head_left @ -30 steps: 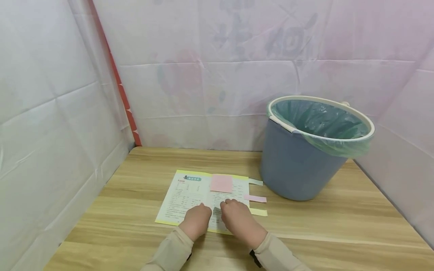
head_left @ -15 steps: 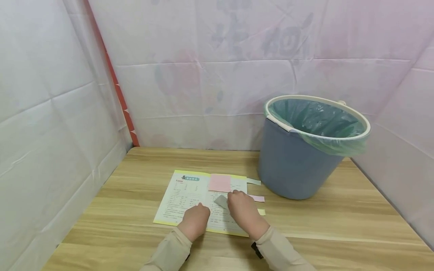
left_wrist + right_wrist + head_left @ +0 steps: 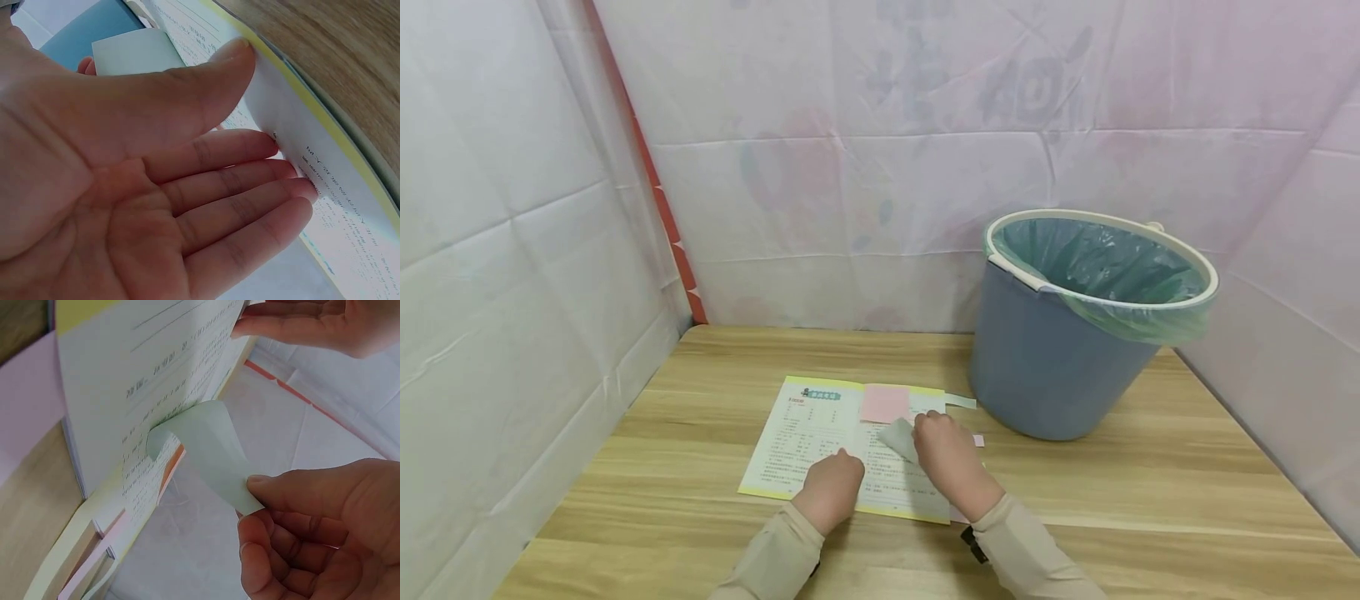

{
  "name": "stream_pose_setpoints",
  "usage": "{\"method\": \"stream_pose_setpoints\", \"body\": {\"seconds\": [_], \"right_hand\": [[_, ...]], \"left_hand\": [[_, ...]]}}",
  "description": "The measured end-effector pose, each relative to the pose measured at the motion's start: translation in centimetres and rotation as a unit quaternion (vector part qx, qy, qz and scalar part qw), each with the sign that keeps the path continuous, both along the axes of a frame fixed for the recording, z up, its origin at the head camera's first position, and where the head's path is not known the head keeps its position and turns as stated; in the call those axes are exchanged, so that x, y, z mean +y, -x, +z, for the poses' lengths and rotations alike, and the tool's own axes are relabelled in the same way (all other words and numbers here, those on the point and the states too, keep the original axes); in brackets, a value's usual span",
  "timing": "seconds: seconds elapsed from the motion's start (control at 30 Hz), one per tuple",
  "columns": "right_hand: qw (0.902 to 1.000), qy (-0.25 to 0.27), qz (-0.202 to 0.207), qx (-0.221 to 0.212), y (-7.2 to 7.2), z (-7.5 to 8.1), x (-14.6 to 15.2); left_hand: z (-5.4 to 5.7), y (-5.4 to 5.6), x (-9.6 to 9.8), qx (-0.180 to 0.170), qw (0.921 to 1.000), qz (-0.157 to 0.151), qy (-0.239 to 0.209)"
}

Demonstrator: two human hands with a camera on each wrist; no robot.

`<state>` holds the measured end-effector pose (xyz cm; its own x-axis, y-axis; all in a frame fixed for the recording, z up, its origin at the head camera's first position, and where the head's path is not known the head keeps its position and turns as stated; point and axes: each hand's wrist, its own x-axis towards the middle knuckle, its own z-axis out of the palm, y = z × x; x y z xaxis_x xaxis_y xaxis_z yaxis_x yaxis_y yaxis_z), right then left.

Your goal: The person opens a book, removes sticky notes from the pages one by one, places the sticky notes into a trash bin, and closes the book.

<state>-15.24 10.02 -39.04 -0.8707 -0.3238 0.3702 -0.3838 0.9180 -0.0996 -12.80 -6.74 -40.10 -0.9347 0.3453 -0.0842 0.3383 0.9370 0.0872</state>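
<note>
At the frame's lower centre, the right hand (image 3: 955, 462) pinched the green note (image 3: 897, 438) by one end, slightly farther right than before, the note now visibly curled over the book (image 3: 891, 493). The left hand (image 3: 833, 490), fingers extended, stayed put, touching the page.

Matt paper note (image 3: 211, 442) and booklet (image 3: 801, 446), smooth wood-grain table (image 3: 655, 475), glossy plastic bin liner (image 3: 1108, 260).

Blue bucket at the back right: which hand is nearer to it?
Right. The right hand pinches the pale green note over the booklet, short of the bucket and to its left. The left hand rests on the booklet near its lower edge, clearly farther off.
</note>
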Motion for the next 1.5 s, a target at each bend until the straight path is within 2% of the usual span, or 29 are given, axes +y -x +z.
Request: {"method": "stream_pose_setpoints", "body": {"seconds": [0.27,0.6,0.83,1.0,1.2,1.37,1.5], "right_hand": [[0.9997,0.017,-0.015,-0.005,0.2,0.3,0.3],[0.9991,0.038,-0.011,0.015,0.4,0.8,1.0],[0.998,0.058,-0.021,0.014,0.6,1.3,1.9],[0.9945,0.099,-0.035,0.001,0.6,2.0,2.6],[0.9905,0.124,-0.058,0.0,0.6,3.7,3.6],[0.9822,0.174,-0.054,0.045,-0.2,6.0,4.7],[0.9656,0.212,-0.02,0.15,-1.7,8.1,5.4]], "left_hand": [[0.0,0.0,0.0,-0.003,1.0,-0.002,-0.003],[-0.4,0.2,0.0,-0.001,1.0,-0.001,-0.005],[-0.2,0.2,0.1,-0.009,0.9999,0.002,-0.004],[-0.2,0.3,0.1,-0.009,1.0,0.0,-0.004],[-0.3,0.3,0.0,-0.002,0.9999,-0.004,-0.011],[-0.1,0.1,0.1,0.0,1.0,-0.001,-0.008],[0.0,-0.1,0.1,-0.009,0.9999,0.004,-0.009]]}}
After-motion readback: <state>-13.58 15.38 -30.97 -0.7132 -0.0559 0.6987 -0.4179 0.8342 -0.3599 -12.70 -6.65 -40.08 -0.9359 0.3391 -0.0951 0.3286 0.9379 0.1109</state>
